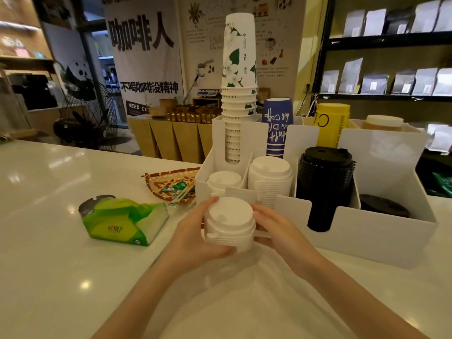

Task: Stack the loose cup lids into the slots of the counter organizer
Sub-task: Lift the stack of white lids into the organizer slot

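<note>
A stack of white cup lids is held between both hands just above the counter, in front of the white counter organizer. My left hand wraps its left side and underside; my right hand presses its right side. In the organizer's front-left slot sits a low pile of white lids. A taller white lid pile fills the slot beside it. A tall stack of black lids stands in the middle slot, and a single black lid lies in the right compartment.
Upturned paper cups stand in the organizer's back slots: white floral, blue, yellow. A green tissue pack and a woven tray of sweets lie left of the organizer on the white counter.
</note>
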A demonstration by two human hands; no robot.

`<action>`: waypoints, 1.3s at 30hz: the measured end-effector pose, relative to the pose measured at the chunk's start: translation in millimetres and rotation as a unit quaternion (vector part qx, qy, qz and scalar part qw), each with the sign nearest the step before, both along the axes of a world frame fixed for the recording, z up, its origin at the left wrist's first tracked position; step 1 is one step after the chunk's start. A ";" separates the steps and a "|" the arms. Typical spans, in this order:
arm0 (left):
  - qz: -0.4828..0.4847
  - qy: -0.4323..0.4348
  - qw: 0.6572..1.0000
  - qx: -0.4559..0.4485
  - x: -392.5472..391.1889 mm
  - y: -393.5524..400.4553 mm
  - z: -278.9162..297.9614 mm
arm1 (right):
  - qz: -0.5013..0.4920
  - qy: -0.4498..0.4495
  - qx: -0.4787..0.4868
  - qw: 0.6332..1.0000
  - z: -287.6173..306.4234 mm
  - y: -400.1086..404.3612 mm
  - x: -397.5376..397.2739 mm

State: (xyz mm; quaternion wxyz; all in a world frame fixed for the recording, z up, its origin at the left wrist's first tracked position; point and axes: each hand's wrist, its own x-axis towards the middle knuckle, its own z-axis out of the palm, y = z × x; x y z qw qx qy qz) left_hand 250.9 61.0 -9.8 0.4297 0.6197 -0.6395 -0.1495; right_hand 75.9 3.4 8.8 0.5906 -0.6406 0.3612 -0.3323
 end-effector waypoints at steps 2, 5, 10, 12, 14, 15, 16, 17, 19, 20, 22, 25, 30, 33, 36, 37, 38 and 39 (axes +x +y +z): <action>0.011 0.001 0.999 -0.038 2.8 2.0 7.5 | -0.005 0.000 -0.055 0.998 10.9 -0.8 6.1; 0.031 0.000 0.996 -0.089 6.4 0.2 21.6 | -0.029 0.002 -0.103 0.994 32.9 -7.9 17.9; 0.046 -0.012 0.990 -0.135 20.6 -20.1 52.4 | -0.042 0.050 -0.224 0.972 72.3 -29.7 38.3; 0.051 -0.027 0.989 -0.140 26.3 -32.4 62.8 | -0.049 0.083 -0.268 0.959 87.0 -40.4 45.1; 0.061 -0.044 0.987 -0.139 29.6 -46.4 72.1 | -0.055 0.121 -0.290 0.948 98.8 -54.2 52.5; 0.066 -0.053 0.987 -0.135 31.0 -54.0 75.4 | -0.057 0.136 -0.296 0.944 103.0 -62.3 55.9; 0.071 -0.061 0.987 -0.130 32.4 -61.7 77.3 | -0.056 0.150 -0.298 0.941 105.6 -70.5 59.2; 0.074 -0.067 0.987 -0.124 34.5 -69.4 77.3 | -0.053 0.167 -0.298 0.938 107.4 -77.2 62.1; 0.078 -0.081 0.987 -0.111 38.2 -82.7 73.9 | -0.048 0.208 -0.308 0.927 108.3 -88.3 66.1; 0.080 -0.091 0.987 -0.105 39.2 -87.3 71.2 | -0.046 0.230 -0.316 0.919 107.3 -92.5 67.6; 0.079 -0.110 0.985 -0.103 39.8 -92.8 66.0 | -0.042 0.264 -0.329 0.906 102.5 -99.0 70.2; 0.083 -0.135 0.980 -0.117 38.1 -97.0 63.9 | -0.052 0.290 -0.344 0.891 96.2 -107.2 71.6; 0.130 -0.198 0.963 -0.127 33.7 -101.2 58.9 | -0.052 0.327 -0.352 0.876 91.5 -114.5 68.5; 0.132 -0.194 0.966 -0.113 34.5 -101.5 52.2 | -0.055 0.341 -0.358 0.868 85.8 -115.7 70.0; 0.117 -0.184 0.972 -0.091 37.7 -102.8 46.4 | -0.066 0.387 -0.382 0.837 81.5 -116.5 73.0; 0.111 -0.181 0.973 -0.087 39.4 -103.7 45.0 | -0.067 0.398 -0.388 0.829 81.2 -116.2 73.3; 0.105 -0.183 0.974 -0.083 41.2 -104.8 43.7 | -0.067 0.405 -0.391 0.824 80.8 -116.4 73.3; 0.099 -0.191 0.973 -0.080 42.9 -106.1 43.1 | -0.064 0.411 -0.393 0.820 80.5 -116.1 73.2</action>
